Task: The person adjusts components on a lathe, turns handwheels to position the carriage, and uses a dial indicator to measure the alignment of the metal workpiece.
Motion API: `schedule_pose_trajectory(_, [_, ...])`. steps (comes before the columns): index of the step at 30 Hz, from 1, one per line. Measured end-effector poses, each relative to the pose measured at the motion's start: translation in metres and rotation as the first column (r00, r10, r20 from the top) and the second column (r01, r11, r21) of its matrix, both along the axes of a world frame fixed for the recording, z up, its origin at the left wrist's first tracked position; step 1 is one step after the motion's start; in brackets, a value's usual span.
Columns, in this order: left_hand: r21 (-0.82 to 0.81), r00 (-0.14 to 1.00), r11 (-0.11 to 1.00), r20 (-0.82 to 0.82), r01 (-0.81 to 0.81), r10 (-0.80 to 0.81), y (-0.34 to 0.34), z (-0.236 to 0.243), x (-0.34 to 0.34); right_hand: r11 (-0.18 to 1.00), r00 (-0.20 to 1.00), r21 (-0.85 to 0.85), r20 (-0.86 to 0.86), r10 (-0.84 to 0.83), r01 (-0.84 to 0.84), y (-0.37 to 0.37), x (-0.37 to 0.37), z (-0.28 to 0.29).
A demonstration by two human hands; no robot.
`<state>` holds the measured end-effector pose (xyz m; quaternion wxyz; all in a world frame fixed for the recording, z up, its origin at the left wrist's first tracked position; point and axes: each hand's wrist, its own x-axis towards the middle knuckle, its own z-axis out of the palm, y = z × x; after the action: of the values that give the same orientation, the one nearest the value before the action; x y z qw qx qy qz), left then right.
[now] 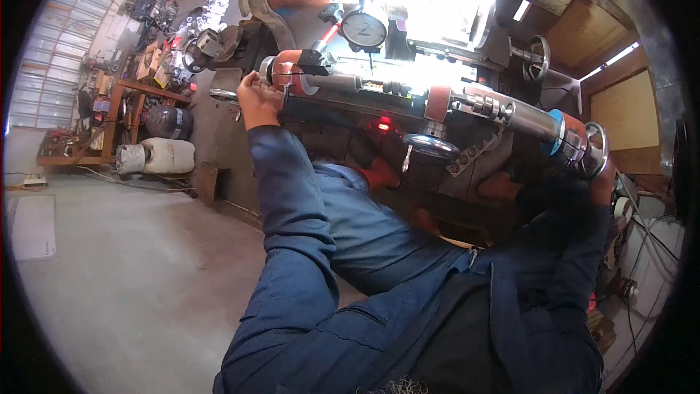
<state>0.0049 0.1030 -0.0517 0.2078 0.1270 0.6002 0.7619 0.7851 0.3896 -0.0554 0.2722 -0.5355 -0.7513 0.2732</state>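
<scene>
In front of me is a grinding machine with a long metal workpiece holder between an orange left head (288,66) and an orange right tailstock (572,139). My left hand (260,99) has its fingers curled against the round metal collar (267,72) at the left head's outer end. At the far right, my right hand (602,184) is at the rim of a chrome handwheel (596,150), its fingers mostly hidden. A dial gauge (364,30) with a white face stands above a shaft (339,82), its thin stem pointing down at it.
A second handwheel (432,146) with a crank handle sits low at the front, beside a red light (383,124). Another handwheel (536,59) is at the back right. Gas cylinders (169,155) and a rusty rack (109,128) stand to the left.
</scene>
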Motion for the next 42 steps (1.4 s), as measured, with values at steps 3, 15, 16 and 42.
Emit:
schedule_pose_trajectory(3, [0.146,0.948,0.988,0.318,-0.044,-0.005,0.009,0.005,0.0,0.975,0.883,0.188,0.468,0.021,-0.123,-0.003,0.043,-0.016])
schedule_pose_trajectory(15, [-0.023,0.998,0.998,0.004,0.064,-0.064,0.009,0.016,0.018,0.963,0.992,-0.26,-0.121,0.041,-0.071,-0.047,0.008,0.085])
schedule_pose_trajectory(16, [-0.107,0.989,0.993,-0.134,0.055,-0.07,0.01,0.018,0.022,0.973,0.976,-0.228,-0.219,-0.008,-0.044,-0.041,0.005,0.082])
schedule_pose_trajectory(42, [-0.592,0.874,0.705,-0.002,0.391,-0.486,0.035,0.081,0.017,0.863,0.971,0.494,0.137,-0.198,0.106,-0.062,-0.11,0.155])
